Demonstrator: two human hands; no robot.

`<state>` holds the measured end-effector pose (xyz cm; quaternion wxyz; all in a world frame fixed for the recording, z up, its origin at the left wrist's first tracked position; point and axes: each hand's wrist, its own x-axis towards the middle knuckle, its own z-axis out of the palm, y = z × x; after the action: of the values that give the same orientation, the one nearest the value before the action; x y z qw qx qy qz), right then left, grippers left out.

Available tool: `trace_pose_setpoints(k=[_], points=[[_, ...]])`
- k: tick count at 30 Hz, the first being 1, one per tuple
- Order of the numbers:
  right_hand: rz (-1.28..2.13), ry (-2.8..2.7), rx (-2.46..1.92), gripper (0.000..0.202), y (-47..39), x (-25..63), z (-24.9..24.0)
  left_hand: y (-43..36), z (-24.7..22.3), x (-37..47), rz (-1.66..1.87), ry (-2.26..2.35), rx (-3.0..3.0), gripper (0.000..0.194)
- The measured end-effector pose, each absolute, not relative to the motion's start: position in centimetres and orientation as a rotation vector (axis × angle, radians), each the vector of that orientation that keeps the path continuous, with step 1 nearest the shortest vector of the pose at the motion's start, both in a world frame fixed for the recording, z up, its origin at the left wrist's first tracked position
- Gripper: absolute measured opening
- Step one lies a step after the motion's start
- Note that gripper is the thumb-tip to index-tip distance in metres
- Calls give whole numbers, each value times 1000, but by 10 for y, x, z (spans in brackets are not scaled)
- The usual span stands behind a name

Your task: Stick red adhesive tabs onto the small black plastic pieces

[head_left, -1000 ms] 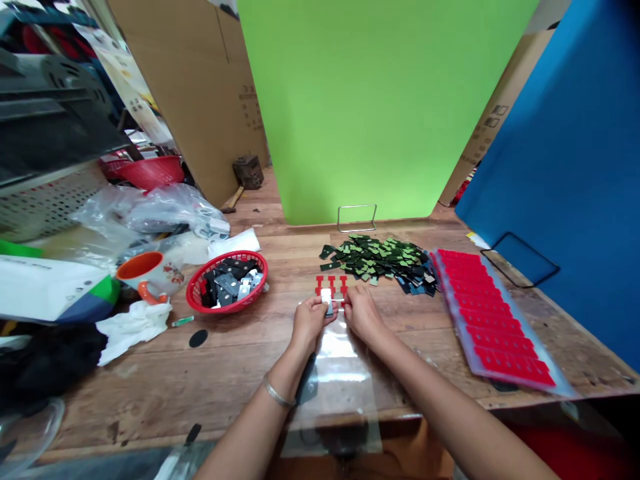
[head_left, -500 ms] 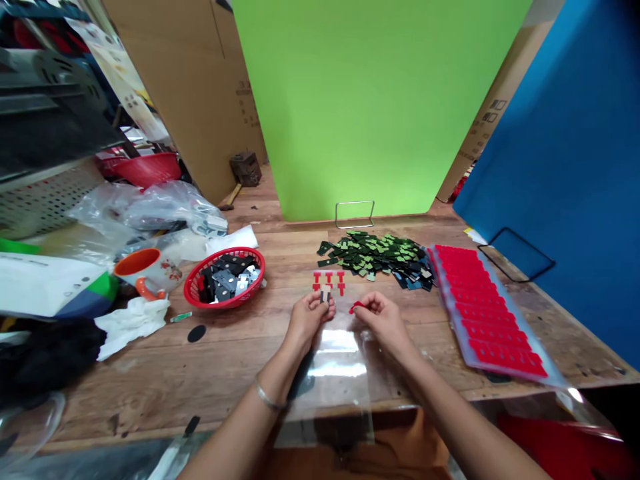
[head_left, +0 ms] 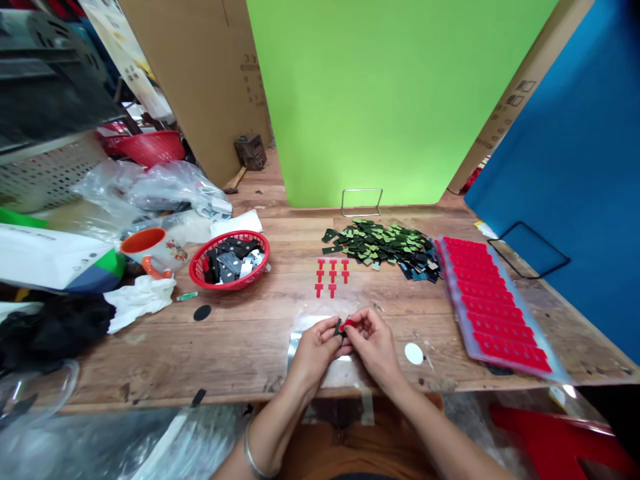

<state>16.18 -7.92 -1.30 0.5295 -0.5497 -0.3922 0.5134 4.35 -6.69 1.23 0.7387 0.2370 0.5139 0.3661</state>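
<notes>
Close to the table's front edge, my left hand (head_left: pixel 319 347) pinches a small dark flat piece (head_left: pixel 339 328). My right hand (head_left: pixel 373 340) meets it there, thumb and fingers closed on a small red piece (head_left: pixel 347 325). The two pieces touch or overlap; fingers hide most of both. Under my hands lies a clear plastic sheet (head_left: pixel 297 340) that catches the light. Beyond them, several red T-shaped pieces (head_left: pixel 332 275) lie in short rows on the wood. Farther back spreads a loose heap of dark and green flat pieces (head_left: pixel 383 243).
At left stand a red basket (head_left: pixel 235 285) of dark and grey pieces and an orange-rimmed mug (head_left: pixel 173 250). A tray of red pieces (head_left: pixel 500 303) lies at right. Upright green (head_left: pixel 390 100) and blue (head_left: pixel 560 167) boards border the back and right. A white disc (head_left: pixel 414 353) lies right of my hands.
My hands have come together and nearer to me, bringing the red piece to the dark piece. The view has shifted, and the red T-shaped rows show more fully.
</notes>
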Motion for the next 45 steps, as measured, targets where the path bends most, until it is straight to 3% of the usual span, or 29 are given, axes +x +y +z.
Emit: trace_pose_setpoints(k=[45], points=[[1123, -1077, -1390, 9, -82, 156, -15, -68, 11, 43, 850, 1114, 586, 38]])
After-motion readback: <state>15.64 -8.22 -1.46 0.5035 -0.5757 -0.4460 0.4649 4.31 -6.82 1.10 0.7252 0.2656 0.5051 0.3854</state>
